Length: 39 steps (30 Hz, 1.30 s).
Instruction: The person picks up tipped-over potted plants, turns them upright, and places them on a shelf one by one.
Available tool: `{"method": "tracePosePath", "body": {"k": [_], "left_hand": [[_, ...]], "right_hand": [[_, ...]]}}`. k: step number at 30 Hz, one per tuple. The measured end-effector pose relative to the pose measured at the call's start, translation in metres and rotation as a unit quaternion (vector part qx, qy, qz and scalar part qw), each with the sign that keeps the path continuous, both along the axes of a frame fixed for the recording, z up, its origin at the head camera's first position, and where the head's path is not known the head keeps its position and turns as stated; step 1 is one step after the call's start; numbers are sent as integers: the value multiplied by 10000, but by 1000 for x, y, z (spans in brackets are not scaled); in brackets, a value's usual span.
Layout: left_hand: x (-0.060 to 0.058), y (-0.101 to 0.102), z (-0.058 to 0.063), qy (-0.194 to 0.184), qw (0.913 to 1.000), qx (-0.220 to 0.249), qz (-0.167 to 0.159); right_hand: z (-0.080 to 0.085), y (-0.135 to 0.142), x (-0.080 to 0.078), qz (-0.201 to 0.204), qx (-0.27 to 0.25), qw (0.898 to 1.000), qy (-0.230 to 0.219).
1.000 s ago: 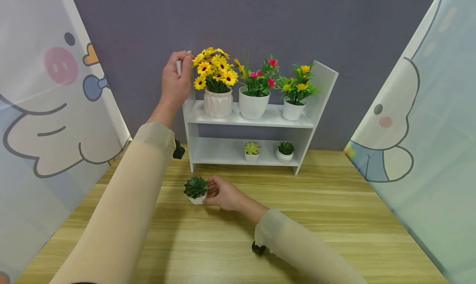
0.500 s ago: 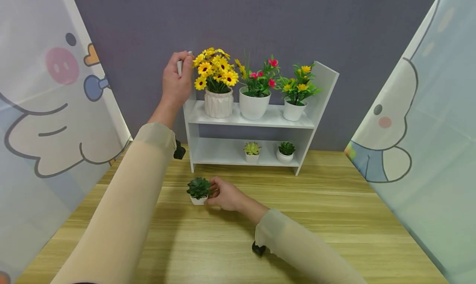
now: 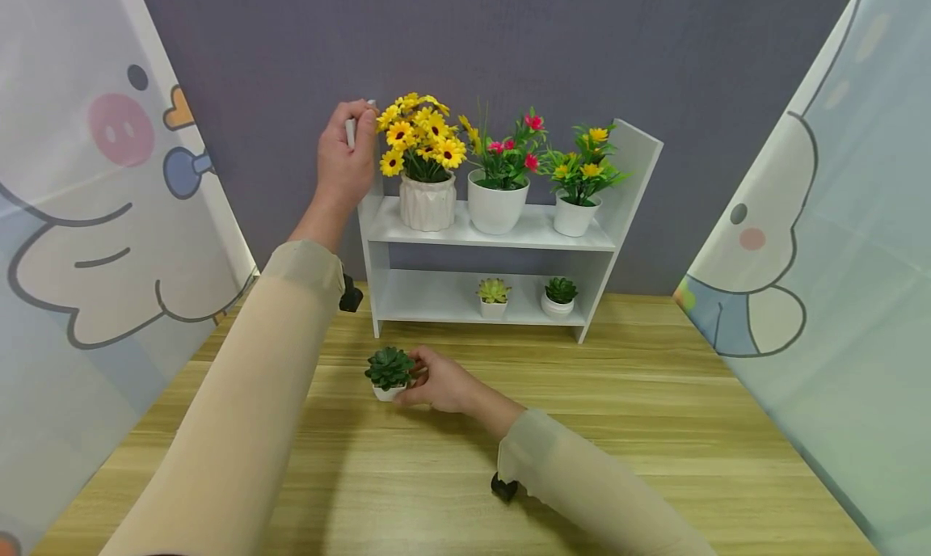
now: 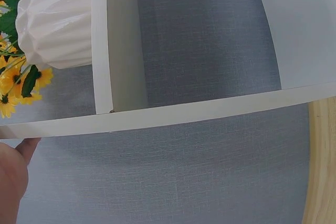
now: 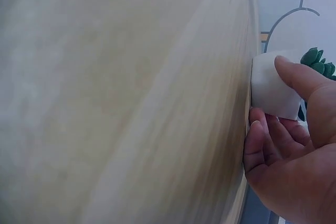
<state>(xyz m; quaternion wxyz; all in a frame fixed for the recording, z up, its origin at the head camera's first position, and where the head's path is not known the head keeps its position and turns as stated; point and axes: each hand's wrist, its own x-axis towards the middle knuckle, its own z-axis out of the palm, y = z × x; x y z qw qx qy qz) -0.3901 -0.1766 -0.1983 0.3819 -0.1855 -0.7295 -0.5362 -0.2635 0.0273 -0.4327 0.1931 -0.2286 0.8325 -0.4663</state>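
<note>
In the head view my left hand [image 3: 345, 156] grips the top of the left side panel of a white two-tier shelf [image 3: 422, 293]. The left wrist view catches only part of that hand [image 4: 11, 177], at the panel's edge. Down on the table in front of the shelf, my right hand [image 3: 444, 385] holds a small dark green potted succulent [image 3: 389, 368] from its right side. Seen from the right wrist, the thumb lies on the white pot [image 5: 270, 90] and curled fingers are at its other side, with the pot's base at the tabletop.
On the upper tier stand yellow daisies [image 3: 425, 136], a pink-flowered plant [image 3: 498, 204] and a yellow-flowered plant [image 3: 577, 216], all in white pots. The lower tier bears a light green succulent [image 3: 494, 293] and a dark green one [image 3: 559, 293]. A grey wall rises behind.
The succulent in my right hand has shifted slightly right and turned from a small tilt to upright. My left hand has stayed on the shelf panel.
</note>
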Motion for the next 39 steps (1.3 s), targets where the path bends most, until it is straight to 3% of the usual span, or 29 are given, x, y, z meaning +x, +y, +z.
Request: {"method": "tracePosePath", "body": {"k": [20, 39], "left_hand": [[0, -1, -1, -66, 9999, -26, 111], [0, 0, 1, -145, 9998, -75, 142]], "right_hand": [[0, 1, -6, -204, -464, 9987, 16], [29, 4, -35, -719, -525, 9947, 520]]}}
